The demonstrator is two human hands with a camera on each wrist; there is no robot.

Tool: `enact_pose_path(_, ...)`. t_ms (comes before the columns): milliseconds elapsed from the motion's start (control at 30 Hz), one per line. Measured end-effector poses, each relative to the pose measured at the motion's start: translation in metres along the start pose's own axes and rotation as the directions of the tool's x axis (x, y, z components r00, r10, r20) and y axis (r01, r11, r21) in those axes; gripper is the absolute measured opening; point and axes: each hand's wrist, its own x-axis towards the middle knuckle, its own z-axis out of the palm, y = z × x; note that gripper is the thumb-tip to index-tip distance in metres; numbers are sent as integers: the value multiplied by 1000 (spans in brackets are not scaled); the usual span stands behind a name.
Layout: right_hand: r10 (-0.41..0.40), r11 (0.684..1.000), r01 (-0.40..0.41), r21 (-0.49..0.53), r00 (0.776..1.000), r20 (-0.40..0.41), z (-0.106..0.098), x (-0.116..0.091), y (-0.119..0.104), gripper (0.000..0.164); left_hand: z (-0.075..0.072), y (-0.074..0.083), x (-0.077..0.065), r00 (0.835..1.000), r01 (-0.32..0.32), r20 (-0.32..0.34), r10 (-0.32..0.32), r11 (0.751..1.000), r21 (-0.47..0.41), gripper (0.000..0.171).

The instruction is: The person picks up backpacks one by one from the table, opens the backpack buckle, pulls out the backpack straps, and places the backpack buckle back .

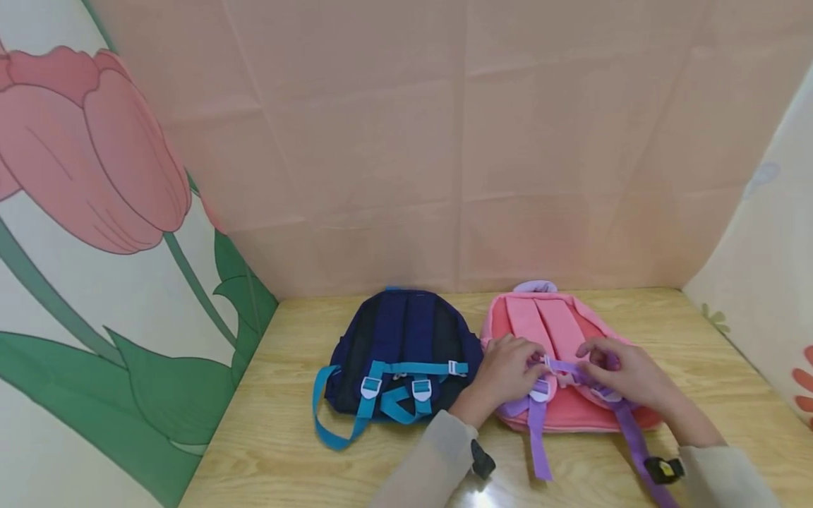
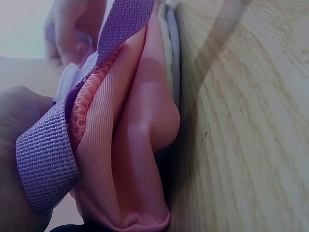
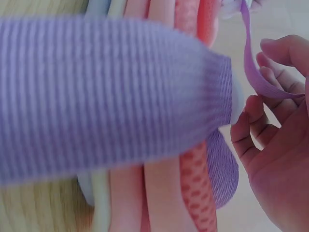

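A pink backpack [image 1: 574,413] lies on the table with its shoulder straps facing up. Across those straps runs a thin purple chest strap [image 1: 564,365] with a small white buckle [image 1: 547,362]. My left hand [image 1: 508,365] pinches the strap at this buckle. On the other side, my right hand [image 1: 625,372] holds the purple strap's loose length, which passes between curled fingers in the right wrist view. Wide purple webbing [image 2: 48,159] crosses in front of the left hand in the left wrist view. White adjusters [image 1: 540,390] sit on the lower straps, below the hands.
Left of the pink bag lies a navy backpack [image 1: 406,324] with blue straps [image 1: 339,439] and white buckles. Purple strap tails [image 1: 538,444] hang toward the front of the wooden table [image 1: 286,423]. A pinkish cloth backdrop [image 1: 381,141] stands behind, and a tulip-printed sheet [image 1: 95,155] on the left.
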Motion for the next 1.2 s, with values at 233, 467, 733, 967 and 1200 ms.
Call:
enact_pose_path(233,6,992,1,-122,998,59,-3,-1,3,18,-1,-1,0,1000,-10,-8,10,1000,-4,28)
enact_pose_path(467,70,982,-42,-185,987,144,-7,2,-3,14,-2,1,0,1000,-8,-16,8,1000,-14,27)
enact_pose_path(733,-72,989,79,-127,996,58,3,7,-9,17,-4,4,1,999,-11,-31,10,999,-33,26)
enact_pose_path(967,-155,987,156,-34,987,28,12,7,-9,25,-3,6,2,1000,-5,-31,3,998,-59,27)
enact_pose_path(1200,-209,977,208,-40,978,-7,18,8,-10,31,-3,9,4,999,-18,-43,15,997,-80,26)
